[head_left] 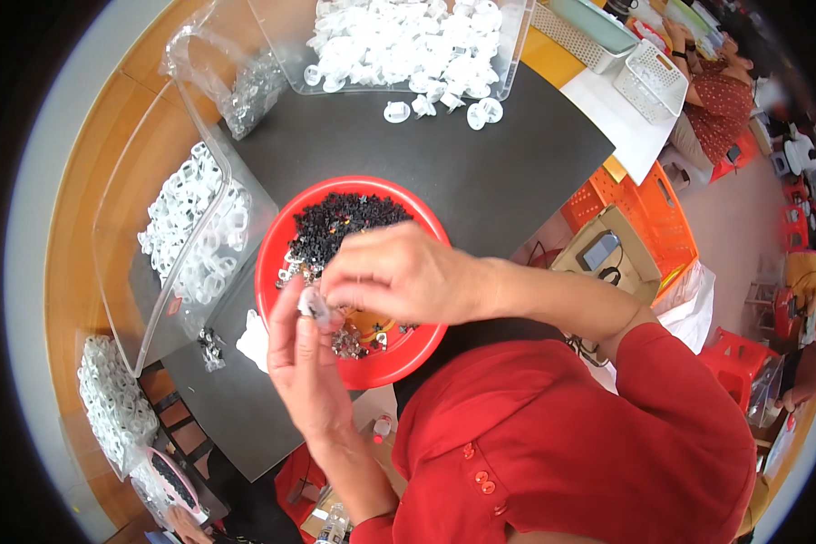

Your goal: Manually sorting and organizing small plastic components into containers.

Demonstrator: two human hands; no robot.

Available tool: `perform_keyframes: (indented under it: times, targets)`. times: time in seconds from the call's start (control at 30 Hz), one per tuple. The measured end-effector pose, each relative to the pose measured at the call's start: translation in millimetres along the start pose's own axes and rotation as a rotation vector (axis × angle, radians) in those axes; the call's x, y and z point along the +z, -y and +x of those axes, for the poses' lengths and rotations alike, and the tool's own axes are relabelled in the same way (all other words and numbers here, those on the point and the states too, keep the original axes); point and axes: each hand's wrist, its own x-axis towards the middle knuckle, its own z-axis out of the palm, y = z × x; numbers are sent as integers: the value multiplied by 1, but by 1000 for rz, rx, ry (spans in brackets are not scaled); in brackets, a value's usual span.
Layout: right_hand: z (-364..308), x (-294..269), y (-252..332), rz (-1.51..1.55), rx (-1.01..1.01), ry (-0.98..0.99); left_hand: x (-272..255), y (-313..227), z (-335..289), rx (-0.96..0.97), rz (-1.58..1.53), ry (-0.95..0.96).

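My left hand [310, 385] pinches a small white plastic part [314, 306] between thumb and fingers, over the left side of a red basin [406, 367]. My right hand [392, 270] reaches across the basin, its fingers closed right beside that part. Whatever the right fingertips grip is hidden and slightly blurred. Inside the basin, a heap of small black pieces [344, 216] lies at the far side. Small shiny metal pieces [346, 343] lie nearer me, partly covered by my hands.
A clear bin of white ring-like parts [190, 222] stands left; another with white round parts [399, 45] stands at the back. Loose white pieces [397, 111] lie before it on the dark table [517, 145]. An orange crate [648, 222] is right; a co-worker [721, 100] sits beyond.
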Motion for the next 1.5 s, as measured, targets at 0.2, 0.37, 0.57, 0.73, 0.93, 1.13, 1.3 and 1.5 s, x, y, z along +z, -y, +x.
perform_keyframes:
  times: [0.2,0.37,0.57,0.73,0.93,1.13,1.3,1.5]
  targets:
    - [29,-84,-65,-698,263,-104,-13,-99,74,290,-31,31]
    - [42,-104,-106,-1054,369,43,-24,-131,101,-87,-727,198]
    - [39,-92,-100,-1029,318,108,9,-63,42,79,30,26]
    - [35,-63,-36,420,721,66,22,-8,20,127,339,-47]
    - [6,-34,-6,1118,1004,191,35,19,8,189,230,-101]
    - [-1,-19,3,815,998,130,29,24,2,146,104,-262]
    - [1,-15,21,491,757,31,23,25,-3,130,95,-270]
    - [1,-12,18,671,839,66,20,29,-7,247,198,-219]
